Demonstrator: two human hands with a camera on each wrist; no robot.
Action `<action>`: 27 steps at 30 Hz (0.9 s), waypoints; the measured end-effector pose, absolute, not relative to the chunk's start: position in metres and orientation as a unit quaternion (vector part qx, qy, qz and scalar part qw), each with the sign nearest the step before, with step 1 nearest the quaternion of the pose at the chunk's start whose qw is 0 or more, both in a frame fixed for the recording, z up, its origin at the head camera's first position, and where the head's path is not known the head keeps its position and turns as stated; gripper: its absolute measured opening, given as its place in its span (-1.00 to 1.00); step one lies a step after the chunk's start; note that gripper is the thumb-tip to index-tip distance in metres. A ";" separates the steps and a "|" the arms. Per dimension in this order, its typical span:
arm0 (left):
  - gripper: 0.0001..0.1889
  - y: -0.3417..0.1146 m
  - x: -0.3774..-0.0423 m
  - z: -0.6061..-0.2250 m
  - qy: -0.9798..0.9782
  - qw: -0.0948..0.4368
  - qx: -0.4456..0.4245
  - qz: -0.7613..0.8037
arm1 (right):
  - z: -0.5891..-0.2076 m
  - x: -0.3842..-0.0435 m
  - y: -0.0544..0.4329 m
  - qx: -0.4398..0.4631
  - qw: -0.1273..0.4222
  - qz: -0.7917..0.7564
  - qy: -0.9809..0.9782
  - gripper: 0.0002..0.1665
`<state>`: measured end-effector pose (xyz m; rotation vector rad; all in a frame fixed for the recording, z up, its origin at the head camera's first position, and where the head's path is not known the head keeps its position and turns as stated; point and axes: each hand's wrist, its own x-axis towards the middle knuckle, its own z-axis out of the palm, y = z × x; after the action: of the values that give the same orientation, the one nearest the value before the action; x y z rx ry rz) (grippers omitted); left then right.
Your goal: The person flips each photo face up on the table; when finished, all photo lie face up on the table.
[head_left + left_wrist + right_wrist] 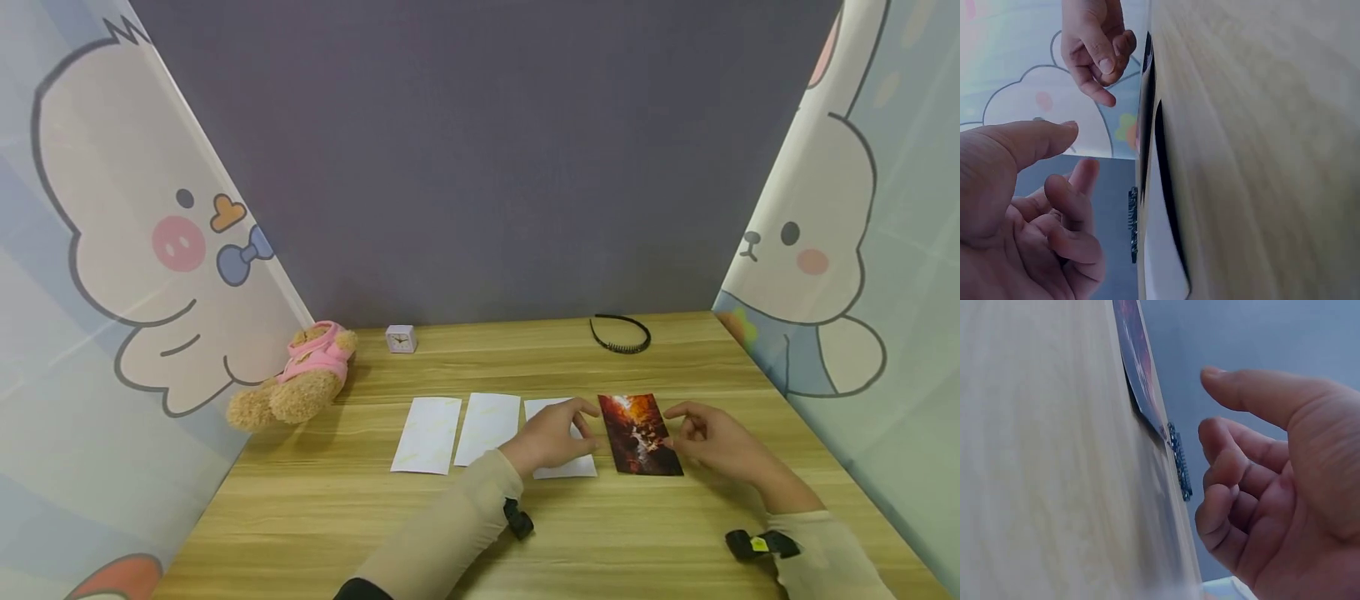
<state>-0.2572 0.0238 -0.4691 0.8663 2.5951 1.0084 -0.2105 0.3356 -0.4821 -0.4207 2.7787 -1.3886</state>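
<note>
A glossy picture card [634, 443] in dark red and orange lies face up on the wooden table. At its left side is my left hand [552, 435], thumb and index finger apart, holding nothing. It partly covers a white card [566, 469]. My right hand [720, 444] hovers at the picture card's right edge, its fingers loosely bent and empty. The right wrist view shows a gap between this hand's thumb and fingers, with the picture card [1138, 369] slightly raised at its edge. Further left lie two more white cards [426, 435] [487, 429].
A toy bear in a pink top [318, 358] lies at the table's left edge. A small white clock [401, 339] stands near the back, and a black headband [621, 347] lies at the back right. A dark grey panel [480, 167] rises behind the table [585, 558].
</note>
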 end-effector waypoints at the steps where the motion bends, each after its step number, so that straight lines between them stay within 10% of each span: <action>1: -0.51 0.021 -0.257 -0.468 0.884 0.109 0.295 0.347 | -0.482 -0.211 0.334 -0.134 -0.008 -0.435 0.890 -0.50; 27: -0.59 -0.050 -0.255 -0.465 0.889 0.079 0.319 0.318 | -0.475 -0.218 0.281 -0.229 -0.001 -0.368 0.901 -0.46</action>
<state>-0.2550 -0.0497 -0.4652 0.9537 2.6610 0.9528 -0.2177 0.2809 -0.4753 -0.7200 2.8326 -1.1551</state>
